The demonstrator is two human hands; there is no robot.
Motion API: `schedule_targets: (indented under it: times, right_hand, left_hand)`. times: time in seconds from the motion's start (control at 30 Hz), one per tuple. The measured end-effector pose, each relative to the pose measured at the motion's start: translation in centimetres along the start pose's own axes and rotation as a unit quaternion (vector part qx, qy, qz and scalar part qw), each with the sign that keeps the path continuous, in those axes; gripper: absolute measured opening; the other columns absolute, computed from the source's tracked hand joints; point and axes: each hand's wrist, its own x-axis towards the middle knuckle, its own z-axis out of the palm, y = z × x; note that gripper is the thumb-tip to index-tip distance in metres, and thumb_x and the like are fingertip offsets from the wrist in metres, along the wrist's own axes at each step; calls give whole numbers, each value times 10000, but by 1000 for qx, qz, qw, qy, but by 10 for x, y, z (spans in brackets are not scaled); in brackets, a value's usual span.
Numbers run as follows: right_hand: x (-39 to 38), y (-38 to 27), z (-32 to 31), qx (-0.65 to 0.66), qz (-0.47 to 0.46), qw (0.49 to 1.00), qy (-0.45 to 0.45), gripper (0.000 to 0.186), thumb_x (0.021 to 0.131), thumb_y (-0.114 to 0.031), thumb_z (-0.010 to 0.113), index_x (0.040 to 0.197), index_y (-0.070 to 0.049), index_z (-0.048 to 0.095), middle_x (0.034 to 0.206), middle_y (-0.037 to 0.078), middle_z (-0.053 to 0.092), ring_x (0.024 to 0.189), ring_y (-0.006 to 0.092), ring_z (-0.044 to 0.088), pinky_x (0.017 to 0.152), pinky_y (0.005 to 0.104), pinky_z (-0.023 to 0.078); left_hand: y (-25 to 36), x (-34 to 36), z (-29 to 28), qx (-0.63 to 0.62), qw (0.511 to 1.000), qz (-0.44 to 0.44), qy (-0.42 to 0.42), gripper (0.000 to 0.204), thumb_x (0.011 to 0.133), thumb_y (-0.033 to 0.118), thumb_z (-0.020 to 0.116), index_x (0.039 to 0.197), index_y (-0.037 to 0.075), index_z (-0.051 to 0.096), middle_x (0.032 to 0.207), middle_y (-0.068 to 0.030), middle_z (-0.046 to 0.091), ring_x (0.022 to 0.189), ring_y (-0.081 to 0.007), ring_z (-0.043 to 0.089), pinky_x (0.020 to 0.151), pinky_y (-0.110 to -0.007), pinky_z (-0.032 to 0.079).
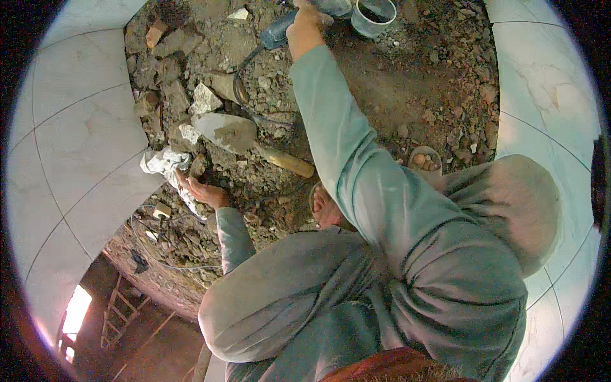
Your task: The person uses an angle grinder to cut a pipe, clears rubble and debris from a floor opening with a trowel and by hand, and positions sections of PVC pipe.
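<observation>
Head view, looking down on a squatting person in grey-green clothing over a bed of rubble [407, 83] bordered by pale marble tiles [83, 140].

Right hand [307, 18], at 12 o'clock: the arm is stretched straight up the frame, and its fingers are closed around the body of a blue-grey power tool [279, 33]. The tool lies at the top edge of the rubble, its dark cable [242, 83] curling down toward 11 o'clock.

Plastic cup [374, 14], just to the 3 o'clock side of the right hand: pale, round, dark inside, standing on the rubble. Whether the hand touches it cannot be told.

Left hand [202, 190], at 9 o'clock of the frame centre: palm turned up, fingers spread and resting against a crumpled white cloth [164, 162], not clamped on it. The cloth lies at the edge where the rubble meets the tiles.

Trowel [226, 130], between the two hands: grey mortar-coated blade pointing toward 10 o'clock, wooden handle [287, 162] toward 4 o'clock, lying flat on the stones and apart from both hands.

Sandalled foot [425, 160], at 3 o'clock of the trowel handle, planted on the rubble.

Wooden ladder [113, 312], at 7 o'clock, seen through a gap far below.
</observation>
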Motion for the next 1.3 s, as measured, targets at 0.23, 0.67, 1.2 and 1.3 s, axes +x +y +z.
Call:
schedule_targets:
  times: [0.23,0.67,1.2,1.3]
  right_hand:
    - [12,31,-6,-222,-183,956,-61,587,752,-60,732,1294,-175,535,1290,109,574,1158,275,564,1004,431,431]
    - [21,63,-41,-304,-329,873,-192,705,741,29,727,1358,-275,571,1376,102,588,1263,319,552,1079,476,396]
    - [-15,10,-92,62,94,951,-287,495,767,-174,804,1212,-105,597,1255,154,603,1149,312,540,964,410,433]
    - [-23,-10,-92,161,268,942,-117,590,672,-155,865,1144,7,549,1191,164,620,1085,288,559,942,453,441]
  left_hand:
    - [14,1,4,-5,999,22,25,584,1025,308,281,1380,-117,466,1464,-268,464,1368,-419,426,1169,-485,294]
    - [-25,0,5,-56,992,96,53,588,1019,331,320,1395,-96,467,1465,-252,469,1383,-392,409,1171,-461,283]
    - [23,3,1,-36,998,-23,46,553,1024,280,312,1394,-96,478,1469,-255,469,1388,-387,414,1179,-443,285]
    - [21,2,-2,-31,998,-23,41,541,1023,265,320,1392,-100,476,1469,-252,470,1389,-387,413,1179,-449,285]
